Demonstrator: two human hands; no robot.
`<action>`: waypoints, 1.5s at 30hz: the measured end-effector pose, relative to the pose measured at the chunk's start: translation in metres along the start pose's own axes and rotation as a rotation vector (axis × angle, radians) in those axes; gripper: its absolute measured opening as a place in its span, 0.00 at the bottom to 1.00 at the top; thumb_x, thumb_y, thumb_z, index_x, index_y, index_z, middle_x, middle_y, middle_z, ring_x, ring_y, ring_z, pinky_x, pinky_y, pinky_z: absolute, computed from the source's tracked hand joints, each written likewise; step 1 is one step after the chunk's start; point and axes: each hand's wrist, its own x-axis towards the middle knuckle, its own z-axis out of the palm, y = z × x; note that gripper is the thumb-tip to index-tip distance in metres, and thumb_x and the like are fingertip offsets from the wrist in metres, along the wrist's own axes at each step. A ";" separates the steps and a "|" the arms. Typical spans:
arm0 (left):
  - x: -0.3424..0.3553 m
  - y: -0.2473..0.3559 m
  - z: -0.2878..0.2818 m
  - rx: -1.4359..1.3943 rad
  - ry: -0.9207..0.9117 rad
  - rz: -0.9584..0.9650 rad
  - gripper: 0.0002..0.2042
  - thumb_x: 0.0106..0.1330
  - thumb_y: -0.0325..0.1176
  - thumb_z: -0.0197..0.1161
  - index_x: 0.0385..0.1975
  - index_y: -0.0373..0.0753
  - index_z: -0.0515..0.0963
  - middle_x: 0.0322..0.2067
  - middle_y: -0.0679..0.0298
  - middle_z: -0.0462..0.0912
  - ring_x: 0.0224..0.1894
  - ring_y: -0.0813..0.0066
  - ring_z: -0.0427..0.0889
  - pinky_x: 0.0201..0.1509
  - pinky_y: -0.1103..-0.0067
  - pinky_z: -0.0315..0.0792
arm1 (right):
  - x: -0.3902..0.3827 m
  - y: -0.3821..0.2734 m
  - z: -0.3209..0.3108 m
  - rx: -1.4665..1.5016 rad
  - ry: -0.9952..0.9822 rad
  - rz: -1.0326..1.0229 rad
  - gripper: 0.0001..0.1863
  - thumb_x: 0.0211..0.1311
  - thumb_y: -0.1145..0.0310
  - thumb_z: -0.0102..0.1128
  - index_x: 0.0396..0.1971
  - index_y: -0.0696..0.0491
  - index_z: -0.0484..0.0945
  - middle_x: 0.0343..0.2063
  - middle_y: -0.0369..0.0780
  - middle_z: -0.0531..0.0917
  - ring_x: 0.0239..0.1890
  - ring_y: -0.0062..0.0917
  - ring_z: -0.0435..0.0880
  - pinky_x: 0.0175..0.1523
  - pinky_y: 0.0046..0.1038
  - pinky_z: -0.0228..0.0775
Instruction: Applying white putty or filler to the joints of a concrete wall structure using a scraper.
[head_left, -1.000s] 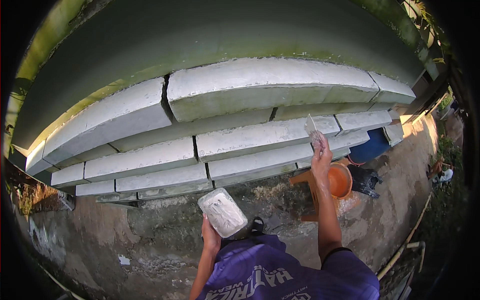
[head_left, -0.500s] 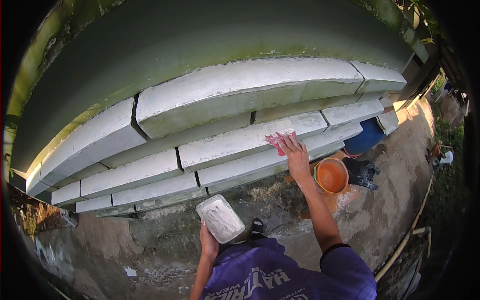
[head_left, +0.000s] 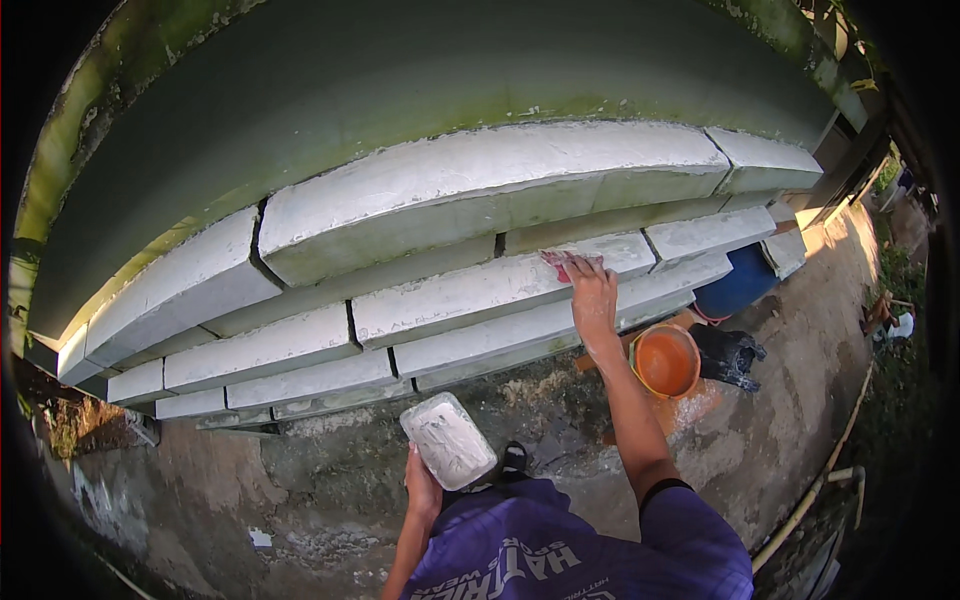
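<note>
My right hand [head_left: 594, 295] presses a red-pink flat scraper [head_left: 562, 265] against the whitened top of the middle concrete ledge [head_left: 450, 295]. Its fingers are closed over the tool and partly hide it. White paste smears the ledge around it, and white residue marks the hand. Low in front of my body, my left hand [head_left: 424, 480] grips the side of a rectangular tub [head_left: 449, 440] of thick white paste, tilted toward me.
An orange bucket [head_left: 666, 361] stands below the ledges at right, beside a black plastic bag [head_left: 730, 358]. Behind them is a blue drum [head_left: 737, 284]. A longer upper ledge [head_left: 490, 165] runs along the green-stained wall [head_left: 450, 60]. A pipe [head_left: 810, 490] lies along the ground at right.
My right hand and the scraper have shifted slightly up and across the ledge, with less of the scraper showing. The tub in my left hand has moved a little to the right.
</note>
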 end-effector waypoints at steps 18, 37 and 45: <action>0.001 0.007 -0.003 0.011 0.005 0.016 0.25 0.80 0.48 0.41 0.67 0.37 0.64 0.65 0.60 0.72 0.66 0.66 0.72 0.72 0.68 0.63 | 0.007 0.020 -0.004 0.260 0.004 -0.269 0.25 0.51 0.83 0.53 0.51 0.52 0.83 0.55 0.41 0.82 0.61 0.34 0.76 0.66 0.40 0.60; 0.009 0.010 -0.041 0.024 -0.020 0.002 0.28 0.80 0.53 0.37 0.69 0.39 0.62 0.67 0.61 0.69 0.68 0.65 0.68 0.73 0.66 0.60 | -0.030 -0.032 0.003 0.243 -0.026 -0.212 0.32 0.44 0.85 0.57 0.54 0.49 0.81 0.57 0.38 0.81 0.63 0.34 0.74 0.65 0.40 0.59; 0.014 0.016 -0.051 0.032 -0.021 0.029 0.28 0.79 0.53 0.40 0.68 0.38 0.64 0.66 0.61 0.71 0.67 0.65 0.70 0.72 0.67 0.61 | -0.013 -0.009 -0.016 0.223 0.058 -0.066 0.32 0.44 0.87 0.55 0.54 0.51 0.81 0.57 0.40 0.81 0.64 0.39 0.74 0.64 0.42 0.60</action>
